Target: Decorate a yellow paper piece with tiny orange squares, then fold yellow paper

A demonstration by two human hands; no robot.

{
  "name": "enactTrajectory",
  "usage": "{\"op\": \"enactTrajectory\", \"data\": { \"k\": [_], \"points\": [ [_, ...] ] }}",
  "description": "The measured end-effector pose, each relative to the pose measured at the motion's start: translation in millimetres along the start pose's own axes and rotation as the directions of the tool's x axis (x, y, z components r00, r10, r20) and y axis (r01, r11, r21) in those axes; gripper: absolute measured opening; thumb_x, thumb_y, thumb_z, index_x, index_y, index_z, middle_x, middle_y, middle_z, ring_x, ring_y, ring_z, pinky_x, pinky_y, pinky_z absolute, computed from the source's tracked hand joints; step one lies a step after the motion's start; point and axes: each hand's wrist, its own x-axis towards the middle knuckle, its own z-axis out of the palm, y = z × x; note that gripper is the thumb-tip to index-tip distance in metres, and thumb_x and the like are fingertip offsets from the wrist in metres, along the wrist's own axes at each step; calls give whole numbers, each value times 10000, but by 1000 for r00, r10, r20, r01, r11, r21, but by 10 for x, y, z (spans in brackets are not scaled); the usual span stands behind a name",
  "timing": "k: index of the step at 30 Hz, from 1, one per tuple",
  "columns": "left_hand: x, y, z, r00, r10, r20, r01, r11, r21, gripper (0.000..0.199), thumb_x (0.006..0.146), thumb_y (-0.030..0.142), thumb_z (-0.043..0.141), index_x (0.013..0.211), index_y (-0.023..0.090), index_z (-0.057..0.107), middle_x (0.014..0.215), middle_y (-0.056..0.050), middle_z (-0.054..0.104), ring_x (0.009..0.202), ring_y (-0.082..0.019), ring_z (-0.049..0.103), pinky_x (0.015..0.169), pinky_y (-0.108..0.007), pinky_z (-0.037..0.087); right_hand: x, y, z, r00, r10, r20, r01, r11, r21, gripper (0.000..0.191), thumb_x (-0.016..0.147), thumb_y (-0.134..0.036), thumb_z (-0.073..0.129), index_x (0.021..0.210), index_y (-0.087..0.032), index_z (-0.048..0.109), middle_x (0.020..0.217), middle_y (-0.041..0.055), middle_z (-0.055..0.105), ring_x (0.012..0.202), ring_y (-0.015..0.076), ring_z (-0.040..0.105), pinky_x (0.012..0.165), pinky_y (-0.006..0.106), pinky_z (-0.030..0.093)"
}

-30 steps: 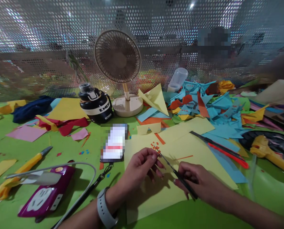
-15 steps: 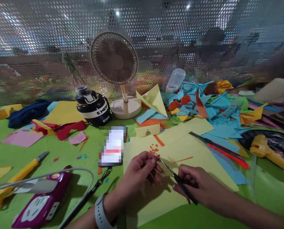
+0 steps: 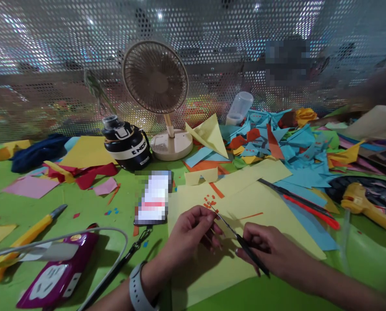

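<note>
My right hand [image 3: 272,250] grips the dark handles of a pair of scissors [image 3: 248,249]. The blades point up and left, their tips close to the fingertips of my left hand [image 3: 191,229]. That hand is closed in a pinch, with a bit of orange paper [image 3: 216,211] showing at its thumb and finger; most of the piece is hidden. Both hands are over a pale yellow paper sheet [image 3: 277,233]. Small orange paper clippings [image 3: 209,199] lie just beyond my left fingers. To their right rests a thin orange paper strip [image 3: 251,215].
A phone [image 3: 154,196] lies left of the sheet, and a purple device [image 3: 58,272] with a grey cable is nearer. Behind stand a black bottle [image 3: 128,149] and a beige fan [image 3: 171,149]. Folded blue papers [image 3: 296,147] pile up at right, beside a red-black box cutter [image 3: 311,210].
</note>
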Motion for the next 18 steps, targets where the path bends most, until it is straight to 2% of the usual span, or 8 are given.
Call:
{"op": "enactTrajectory", "data": {
  "k": [7, 18],
  "points": [
    [5, -10, 6, 1000, -3, 10, 4, 1000, -25, 250, 811, 359, 658, 817, 141, 536, 676, -37, 668, 485, -98, 618, 472, -203, 501, 10, -36, -5, 1000, 19, -7, -19, 998, 67, 356, 755, -461, 672, 694, -193, 446, 593, -61, 420, 548, 77, 390, 482, 190, 356],
    [-4, 24, 10, 1000, -11, -22, 11, 1000, 2, 219, 820, 344, 642, 810, 150, 541, 679, -38, 679, 527, -109, 626, 529, -222, 489, 15, -90, -18, 999, 34, -29, -30, 989, 146, 393, 722, -496, 690, 660, -202, 436, 556, -63, 435, 503, 71, 416, 449, 188, 361]
  ]
}}
